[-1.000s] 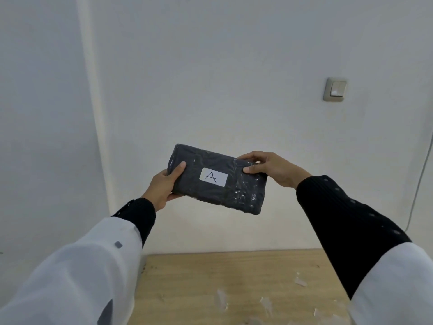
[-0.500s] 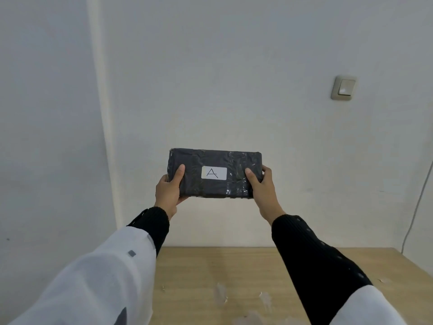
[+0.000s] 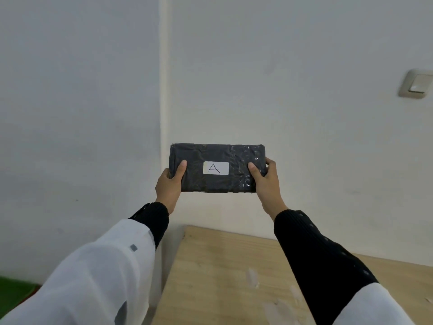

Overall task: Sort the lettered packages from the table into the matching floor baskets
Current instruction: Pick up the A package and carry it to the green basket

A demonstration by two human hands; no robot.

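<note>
A black plastic-wrapped package (image 3: 218, 181) with a white label reading "A" is held level in front of the white wall, above the table's far left corner. My left hand (image 3: 169, 187) grips its left end with the thumb on the front face. My right hand (image 3: 266, 184) grips its right end the same way. No basket is in view.
A light wooden table (image 3: 222, 273) with pale tape scraps lies below the package, its left edge near a wall corner. A light switch (image 3: 416, 84) is on the wall at right. A strip of green floor (image 3: 14, 289) shows at lower left.
The package went from tilted to level, and my right hand shifted from its top edge to its right end. The view has swung left, so the table and switch sit further right.
</note>
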